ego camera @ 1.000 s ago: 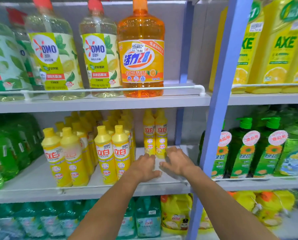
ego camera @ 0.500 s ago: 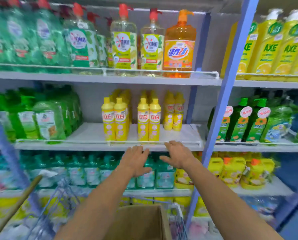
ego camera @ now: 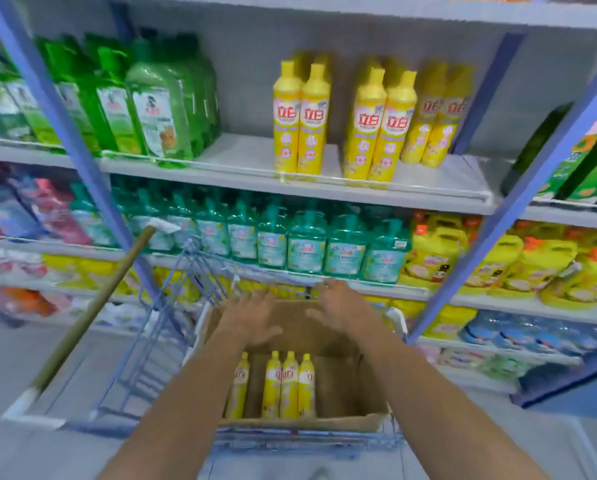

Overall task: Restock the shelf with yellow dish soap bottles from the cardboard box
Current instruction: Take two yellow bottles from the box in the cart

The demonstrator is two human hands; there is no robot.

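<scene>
so compared with half a second earlier, both hands had dropped away from the shelf's front rail and ended up over the cardboard box (ego camera: 338,386). the left hand (ego camera: 252,318) and right hand (ego camera: 342,306) were both open, palms down, fingers spread, holding nothing, hovering above the far end of the box. the view had tipped down too, so the top shelf with the pump bottles was gone and the inside of the box showed properly.

four yellow dish soap bottles (ego camera: 288,386) sat in the box, three bunched together and one a little apart on their left. the rest of them, the stocked yellow bottles (ego camera: 376,123), were on the shelf (ego camera: 241,157) in pairs behind its thin front rail, with bare shelf on either side.

around that: the box sat in a blue wire cart (ego camera: 172,306), and a wooden handle (ego camera: 92,310) leaned across on the cart's left. green bottles (ego camera: 158,109) took up the left of the same shelf, teal pump bottles (ego camera: 307,244) filled the row below, and yellow jugs (ego camera: 432,254) sat to their right. a blue upright post (ego camera: 519,202) ran diagonally right of the box. both forearms crossed over the box's near edge and hid part of it. whole thing was pretty motion-blurred.
</scene>
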